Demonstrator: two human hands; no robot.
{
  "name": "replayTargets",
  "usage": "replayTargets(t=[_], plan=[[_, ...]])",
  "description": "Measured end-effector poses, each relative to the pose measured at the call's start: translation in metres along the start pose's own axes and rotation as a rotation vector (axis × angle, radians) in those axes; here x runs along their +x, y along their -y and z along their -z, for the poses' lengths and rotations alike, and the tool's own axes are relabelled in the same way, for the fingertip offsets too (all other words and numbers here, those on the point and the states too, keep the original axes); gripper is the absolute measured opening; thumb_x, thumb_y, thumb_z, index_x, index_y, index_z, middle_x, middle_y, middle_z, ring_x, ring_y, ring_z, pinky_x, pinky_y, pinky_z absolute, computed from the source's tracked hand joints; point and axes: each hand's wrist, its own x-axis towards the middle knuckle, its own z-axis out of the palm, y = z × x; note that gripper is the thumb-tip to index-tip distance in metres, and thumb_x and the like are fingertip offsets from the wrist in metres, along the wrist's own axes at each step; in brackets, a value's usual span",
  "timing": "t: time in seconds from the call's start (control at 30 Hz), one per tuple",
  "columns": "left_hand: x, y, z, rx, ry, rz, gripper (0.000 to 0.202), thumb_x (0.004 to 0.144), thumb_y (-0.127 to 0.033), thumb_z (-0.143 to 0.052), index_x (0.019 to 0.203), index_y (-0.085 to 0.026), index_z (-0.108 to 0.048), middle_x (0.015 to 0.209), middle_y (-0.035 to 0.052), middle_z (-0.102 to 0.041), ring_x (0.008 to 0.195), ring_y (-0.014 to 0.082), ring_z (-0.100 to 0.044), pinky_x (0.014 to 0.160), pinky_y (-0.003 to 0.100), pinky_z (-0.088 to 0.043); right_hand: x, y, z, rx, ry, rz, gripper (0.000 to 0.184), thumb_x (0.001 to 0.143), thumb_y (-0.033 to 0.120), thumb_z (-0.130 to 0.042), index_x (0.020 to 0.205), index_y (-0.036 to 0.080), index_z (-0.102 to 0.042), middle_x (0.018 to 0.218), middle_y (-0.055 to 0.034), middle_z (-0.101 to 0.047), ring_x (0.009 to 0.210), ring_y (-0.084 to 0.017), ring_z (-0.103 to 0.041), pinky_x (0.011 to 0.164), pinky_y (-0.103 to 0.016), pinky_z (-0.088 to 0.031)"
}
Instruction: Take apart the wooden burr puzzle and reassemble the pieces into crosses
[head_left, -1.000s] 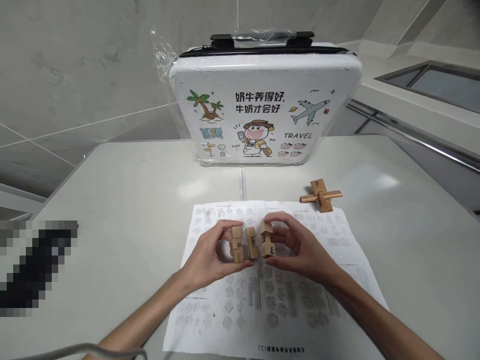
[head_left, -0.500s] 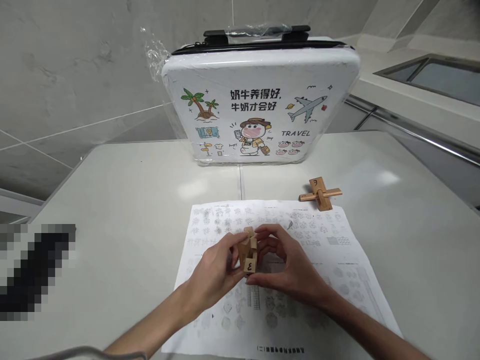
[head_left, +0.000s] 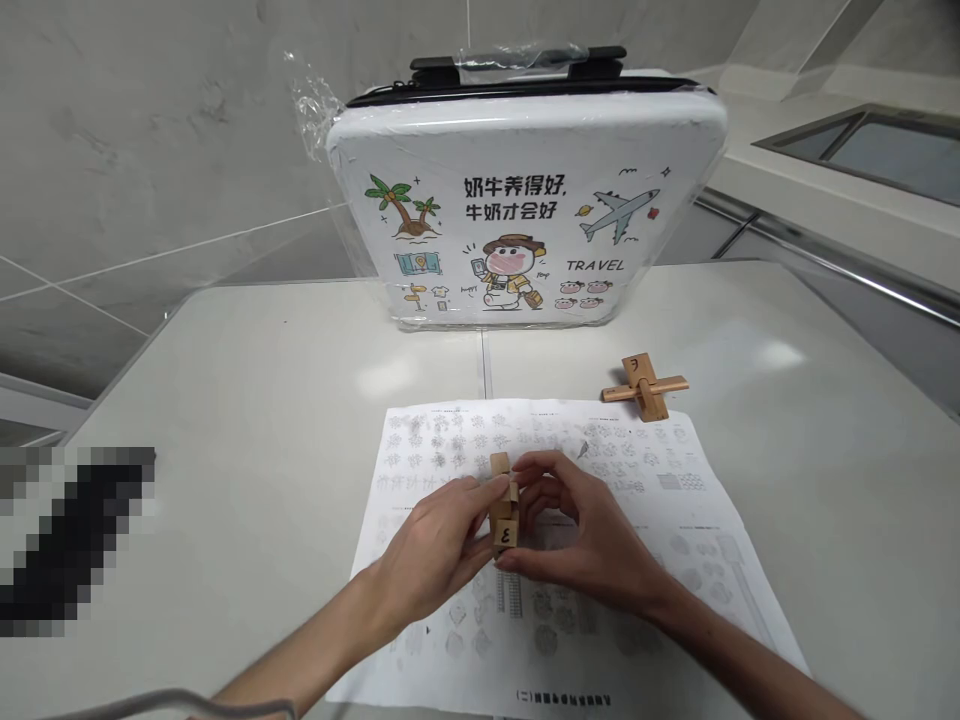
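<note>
Both of my hands close around a small cluster of wooden puzzle pieces [head_left: 503,503] held just above a printed instruction sheet [head_left: 660,500]. My left hand [head_left: 435,550] pinches the cluster from the left, and my right hand [head_left: 581,540] grips it from the right with fingers curled. The front piece carries a handwritten "3". The pieces stand pressed together and upright; how they interlock is hidden by my fingers. A second wooden cross-shaped assembly [head_left: 643,385] lies on the table beyond the sheet's far right corner, away from both hands.
A white plastic-wrapped suitcase [head_left: 525,200] with cartoon prints stands upright at the table's [head_left: 247,400] far edge. A pixelated dark patch [head_left: 71,540] covers the left side. A tiled wall rises behind, and a ledge with a metal rail [head_left: 840,270] runs at right.
A second ago my hands held the wooden pieces apart in two groups. They have since brought them together into one compact cluster and lowered it toward the sheet.
</note>
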Motion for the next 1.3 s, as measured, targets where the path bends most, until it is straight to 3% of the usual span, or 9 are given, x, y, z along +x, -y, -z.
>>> replayTargets(t=[0.33,0.47,0.57,0.67,0.8,0.97,1.17,1.3], plan=[[0.003,-0.004,0.004,-0.062,0.068,0.053,0.057,0.099,-0.022,-0.062,0.150,-0.034,-0.039,0.089,-0.0018,-0.062,0.068,0.0142,-0.061,0.061,0.026,-0.050,0.001,0.006,0.005,-0.033,0.038,-0.035,0.056,0.071,0.034,-0.097,0.115,0.025,-0.062,0.095,-0.0015,-0.073,0.077,-0.019,-0.071,0.073,-0.036,-0.062],[0.006,-0.015,0.005,-0.265,0.043,0.318,0.056,0.091,-0.029,-0.077,0.138,-0.032,-0.048,0.083,-0.0051,-0.059,0.069,0.0142,-0.063,0.063,0.026,-0.053,0.002,0.005,0.009,-0.010,0.064,-0.052,0.050,0.074,0.032,-0.095,0.114,0.025,-0.066,0.101,-0.0021,-0.072,0.085,-0.020,-0.071,0.078,-0.035,-0.062],[0.012,-0.023,0.008,-0.522,0.035,0.508,0.063,0.081,-0.032,-0.089,0.132,-0.031,-0.052,0.096,-0.0011,-0.068,0.085,0.0189,-0.071,0.072,0.030,-0.059,0.004,0.003,0.011,0.011,0.075,-0.007,0.035,0.082,0.032,-0.089,0.110,0.026,-0.069,0.103,-0.0020,-0.071,0.093,-0.020,-0.071,0.083,-0.035,-0.061],[0.017,-0.028,0.011,-0.682,0.042,0.584,0.067,0.074,-0.030,-0.094,0.128,-0.031,-0.055,0.108,0.0015,-0.070,0.094,0.0212,-0.071,0.075,0.031,-0.059,0.006,0.001,0.012,0.025,0.071,0.035,0.024,0.088,0.031,-0.084,0.107,0.027,-0.070,0.103,-0.0015,-0.070,0.092,-0.019,-0.070,0.082,-0.034,-0.061],[0.019,-0.026,0.012,-0.750,0.031,0.642,0.067,0.069,-0.028,-0.096,0.124,-0.030,-0.058,0.106,0.0009,-0.068,0.090,0.0191,-0.068,0.068,0.027,-0.055,0.006,0.002,0.013,-0.040,0.065,0.082,0.010,0.097,0.031,-0.075,0.104,0.026,-0.072,0.103,-0.0024,-0.072,0.092,-0.019,-0.071,0.081,-0.033,-0.060],[0.016,-0.019,0.010,-0.898,0.047,0.678,0.069,0.069,-0.024,-0.096,0.126,-0.030,-0.057,0.113,0.0027,-0.066,0.096,0.0202,-0.068,0.073,0.029,-0.057,0.004,0.003,0.015,-0.132,0.112,0.075,0.021,0.095,0.027,-0.077,0.114,0.028,-0.068,0.106,-0.0010,-0.076,0.093,-0.018,-0.072,0.084,-0.034,-0.060],[0.015,-0.014,0.008,-0.966,0.077,0.685,0.072,0.070,-0.021,-0.095,0.130,-0.031,-0.055,0.110,0.0024,-0.066,0.091,0.0190,-0.068,0.071,0.029,-0.055,0.002,-0.001,0.013,-0.251,0.059,0.197,0.011,0.100,0.025,-0.069,0.111,0.026,-0.067,0.099,-0.0004,-0.075,0.089,-0.017,-0.070,0.079,-0.032,-0.058],[0.014,-0.016,0.007,-0.967,0.079,0.662,0.071,0.070,-0.019,-0.095,0.128,-0.031,-0.056,0.110,0.0028,-0.065,0.098,0.0215,-0.068,0.072,0.029,-0.054,0.000,-0.001,0.010,-0.274,0.013,0.221,0.009,0.101,0.025,-0.067,0.111,0.025,-0.066,0.097,-0.0016,-0.075,0.087,-0.018,-0.070,0.076,-0.032,-0.058]])
